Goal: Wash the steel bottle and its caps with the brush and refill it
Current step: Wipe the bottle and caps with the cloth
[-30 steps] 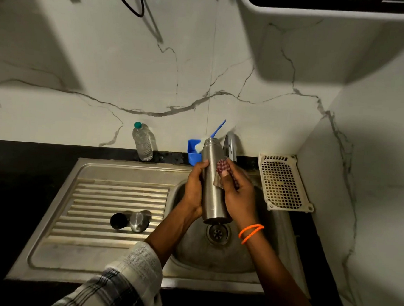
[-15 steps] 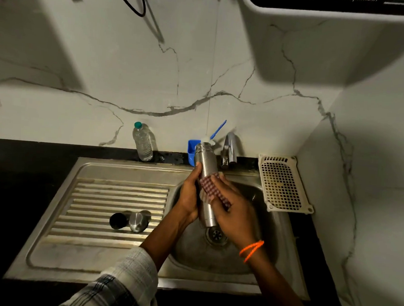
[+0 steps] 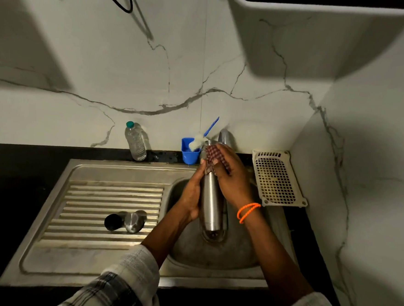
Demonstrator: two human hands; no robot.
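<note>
Nearest are two forearms in rolled checked sleeves, reaching out over the steel sink (image 3: 74,261). To the left of the left hand, on the ribbed drainboard, lie the two caps: a dark cap (image 3: 113,222) and a shiny steel cap (image 3: 134,221), touching each other.

Over the basin, the left hand (image 3: 191,195) grips the steel bottle (image 3: 210,201) from its left side, fingers curled round the body and the thumb up near the neck. The bottle is held nearly upright, its base just above the drain (image 3: 214,236). The right hand (image 3: 233,179), with an orange band (image 3: 248,212) on its wrist, is wrapped round the upper part of the bottle and presses a checked scrub pad (image 3: 214,153) against it; the fingers curl over the pad. The bottle's mouth is mostly hidden by pad and fingers.

Just beyond the hands, a tap (image 3: 225,136) rises behind the right hand. Beside it, past the left hand's fingertips, a blue cup (image 3: 189,153) holds the brush (image 3: 203,137), whose white head seems to rest close to the bottle's top, though the blur makes contact unclear. Farther left stands a clear plastic water bottle (image 3: 136,141) against the marble wall. To the right of the right hand a cream perforated tray (image 3: 278,178) lies on the dark counter.
</note>
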